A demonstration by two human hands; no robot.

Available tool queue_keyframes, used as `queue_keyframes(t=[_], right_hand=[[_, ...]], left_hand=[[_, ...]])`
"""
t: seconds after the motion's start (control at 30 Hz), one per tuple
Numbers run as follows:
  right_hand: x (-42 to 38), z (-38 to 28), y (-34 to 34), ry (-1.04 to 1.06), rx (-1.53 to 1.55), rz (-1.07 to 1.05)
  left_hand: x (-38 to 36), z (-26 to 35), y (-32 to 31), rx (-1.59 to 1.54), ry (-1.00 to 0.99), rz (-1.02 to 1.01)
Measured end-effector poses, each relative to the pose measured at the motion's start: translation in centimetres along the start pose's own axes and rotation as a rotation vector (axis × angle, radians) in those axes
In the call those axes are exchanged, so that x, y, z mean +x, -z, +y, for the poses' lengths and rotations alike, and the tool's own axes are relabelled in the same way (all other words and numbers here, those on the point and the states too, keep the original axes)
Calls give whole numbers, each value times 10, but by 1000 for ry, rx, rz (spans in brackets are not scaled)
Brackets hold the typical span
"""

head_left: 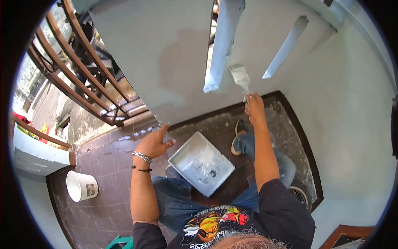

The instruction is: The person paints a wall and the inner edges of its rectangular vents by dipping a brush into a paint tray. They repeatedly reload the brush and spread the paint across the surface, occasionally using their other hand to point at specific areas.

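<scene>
My right hand (254,108) is closed around the handle of a paintbrush (240,76). Its wide bristles, coated in pale paint, are against or very near the light grey wall (178,54), between two narrow slots. My left hand (155,141) holds nothing; its fingers are apart, and it hovers above the floor left of the tray. A paint tray (182,154) with white paint smeared over its bottom sits between my legs, tilted in my view. The left hand does not touch it.
On the tiled floor (112,174) to the left stands a white bucket (82,186). A brown metal gate (89,62) rises at upper left, with a motorcycle behind it. Part of a green plastic object (120,242) shows at the bottom. Another wall (344,124) closes the right side.
</scene>
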State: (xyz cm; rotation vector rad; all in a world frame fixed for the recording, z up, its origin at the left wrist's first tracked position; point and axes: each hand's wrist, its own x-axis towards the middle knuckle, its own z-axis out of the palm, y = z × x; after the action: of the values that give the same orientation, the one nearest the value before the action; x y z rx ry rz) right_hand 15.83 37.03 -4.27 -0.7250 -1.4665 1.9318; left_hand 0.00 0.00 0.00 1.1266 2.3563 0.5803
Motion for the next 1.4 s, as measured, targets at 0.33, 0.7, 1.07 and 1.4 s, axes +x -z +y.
queue_keyframes(t=[0.33,0.7,1.07,1.4], right_hand=[[13,-98,-52,396,198,-16],[-3,65,2,-32,22,89],[-22,-48,-24,65,157,-68],[-110,62,-5,-183,-174,-181]], left_hand=[[-11,-6,8,54,33,-4],[-1,-18,6,0,27,15],[-5,-17,11,58,53,-19],[-20,-59,10,-98,45,88]])
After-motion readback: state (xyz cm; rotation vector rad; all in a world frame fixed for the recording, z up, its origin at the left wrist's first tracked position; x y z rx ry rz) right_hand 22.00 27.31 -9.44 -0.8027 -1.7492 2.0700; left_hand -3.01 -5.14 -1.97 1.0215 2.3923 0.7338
